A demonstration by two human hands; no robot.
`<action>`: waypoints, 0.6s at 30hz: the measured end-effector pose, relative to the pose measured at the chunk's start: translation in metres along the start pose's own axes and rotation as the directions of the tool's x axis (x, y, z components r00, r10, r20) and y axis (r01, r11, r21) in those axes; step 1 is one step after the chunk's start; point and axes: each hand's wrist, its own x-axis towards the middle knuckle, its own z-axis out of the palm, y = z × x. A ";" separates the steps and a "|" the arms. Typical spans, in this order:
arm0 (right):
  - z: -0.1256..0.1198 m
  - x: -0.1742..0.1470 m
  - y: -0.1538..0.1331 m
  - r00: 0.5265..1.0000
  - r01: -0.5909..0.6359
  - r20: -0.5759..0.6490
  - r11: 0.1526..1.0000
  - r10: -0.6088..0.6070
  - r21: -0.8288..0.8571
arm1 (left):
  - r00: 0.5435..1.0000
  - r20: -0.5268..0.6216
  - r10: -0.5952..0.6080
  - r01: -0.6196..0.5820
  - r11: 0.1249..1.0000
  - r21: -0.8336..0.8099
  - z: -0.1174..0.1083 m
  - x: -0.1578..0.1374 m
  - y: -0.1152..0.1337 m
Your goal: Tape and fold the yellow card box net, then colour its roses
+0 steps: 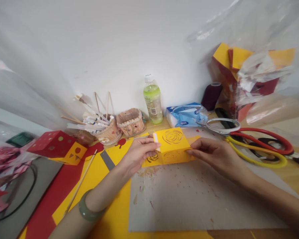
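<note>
Pale wall (114,43), pot (112,133) of possible pens (97,122), hands (144,150) (213,153) holding yellow paper (171,138)

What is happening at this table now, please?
A person's left hand and right hand hold a folded yellow paper with curved cut-outs, one hand at each end. The left fingers are beside a white strip on it. The paper is at the far part of a grey board with small scraps. Behind, a bottle stands near the wall.

There are two hands (142,152) (216,157) and one cut yellow card (173,144). There are two pots (112,134) (133,127), one bottle (153,105), one pack of tissues (186,115), one cone of thread (211,97), one red box (55,144), one green bangle (89,205) and one ring (144,140).
</note>
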 end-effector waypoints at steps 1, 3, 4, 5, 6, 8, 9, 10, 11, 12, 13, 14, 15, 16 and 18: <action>0.000 0.000 0.000 1.000 0.003 0.001 1.000 -0.003 -0.001 | 1.000 0.000 -0.002 0.002 1.000 0.008 0.000 0.000 0.000; 0.000 0.000 0.000 1.000 0.009 0.001 1.000 -0.009 -0.004 | 1.000 0.000 0.000 0.000 1.000 0.023 -0.001 0.000 -0.001; 0.000 0.001 0.000 1.000 0.011 0.002 1.000 -0.011 -0.007 | 1.000 0.001 0.002 -0.002 1.000 0.030 -0.001 0.000 -0.001; 0.000 0.001 0.000 1.000 0.014 0.001 1.000 -0.014 -0.009 | 1.000 0.001 0.005 -0.005 0.999 0.036 -0.002 0.001 -0.001; 0.000 0.001 0.000 1.000 0.017 0.000 1.000 -0.017 -0.012 | 1.000 0.001 0.006 -0.006 0.999 0.044 -0.002 0.001 -0.002; 0.000 0.001 0.000 1.000 0.020 -0.007 1.000 -0.020 -0.014 | 1.000 0.007 0.006 -0.006 0.998 0.066 -0.003 0.002 -0.002; 0.000 0.001 0.000 1.000 0.022 -0.009 1.000 -0.022 -0.011 | 1.000 0.012 0.005 -0.006 0.997 0.078 -0.003 0.002 -0.003; 0.000 0.001 0.000 1.000 0.022 -0.009 1.000 -0.022 -0.006 | 1.000 0.016 0.005 -0.006 0.996 0.089 -0.003 0.003 -0.003; 0.000 0.001 0.001 1.000 0.019 -0.008 1.000 -0.019 -0.002 | 1.000 0.017 0.006 -0.008 0.995 0.097 -0.003 0.003 -0.003; 0.000 0.001 0.001 1.000 0.018 -0.007 1.000 -0.018 0.002 | 1.000 0.016 0.006 -0.008 0.995 0.104 -0.003 0.002 -0.003; 0.000 0.001 0.001 1.000 0.018 -0.006 1.000 -0.018 0.005 | 1.000 0.013 0.006 -0.007 0.994 0.110 -0.003 0.002 -0.003; 0.000 0.001 0.001 1.000 0.021 -0.006 1.000 -0.021 0.004 | 1.000 0.009 0.004 -0.005 0.993 0.115 -0.003 0.002 -0.004; 0.001 0.001 0.001 1.000 0.024 -0.008 1.000 -0.024 0.003 | 1.000 0.005 0.003 -0.004 0.993 0.119 -0.002 0.002 -0.004; 0.001 0.001 0.001 1.000 0.027 -0.010 1.000 -0.027 0.003 | 1.000 0.003 0.003 -0.003 0.993 0.122 -0.002 0.001 -0.004; 0.001 0.001 0.001 0.999 0.036 -0.014 0.999 -0.036 0.001 | 1.000 -0.005 -0.002 0.002 0.992 0.124 -0.002 0.001 -0.003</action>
